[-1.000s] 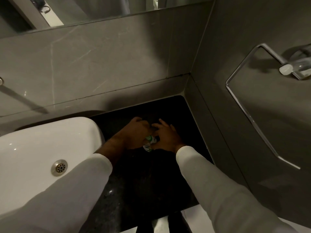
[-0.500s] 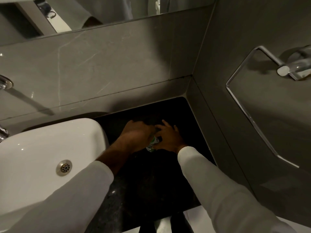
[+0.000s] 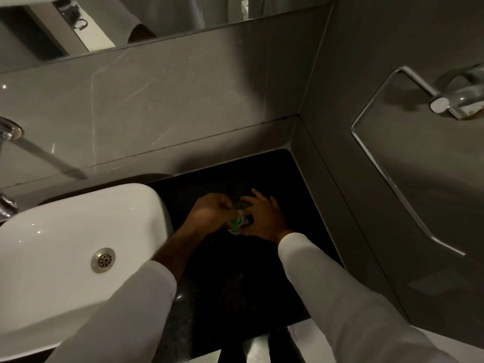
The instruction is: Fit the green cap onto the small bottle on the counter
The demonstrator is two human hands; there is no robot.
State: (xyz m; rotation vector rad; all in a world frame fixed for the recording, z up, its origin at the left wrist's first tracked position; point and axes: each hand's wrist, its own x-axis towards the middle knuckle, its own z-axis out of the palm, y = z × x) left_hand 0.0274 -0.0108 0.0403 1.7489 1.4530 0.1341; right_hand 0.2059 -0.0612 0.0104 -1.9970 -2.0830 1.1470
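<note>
The small bottle (image 3: pixel 234 230) stands on the black counter (image 3: pixel 235 279) between my two hands and is mostly hidden by them. A bright green piece, apparently the green cap (image 3: pixel 237 221), shows at its top. My left hand (image 3: pixel 209 213) comes in from the left, its fingertips pinched over the green piece. From the right, my right hand (image 3: pixel 264 218) wraps its fingers around the bottle's side. The scene is dim, so whether the cap is seated on the bottle cannot be told.
A white basin (image 3: pixel 65 244) with a metal drain (image 3: pixel 103 260) sits directly left of my hands. Grey tiled walls close the counter at the back and right. A chrome towel ring (image 3: pixel 387 179) hangs on the right wall, and a tap (image 3: pixel 6 132) shows at far left.
Both hands have stayed closed around the bottle at the same spot. The left fingertips have shifted slightly over the top, and more bright green shows between the hands.
</note>
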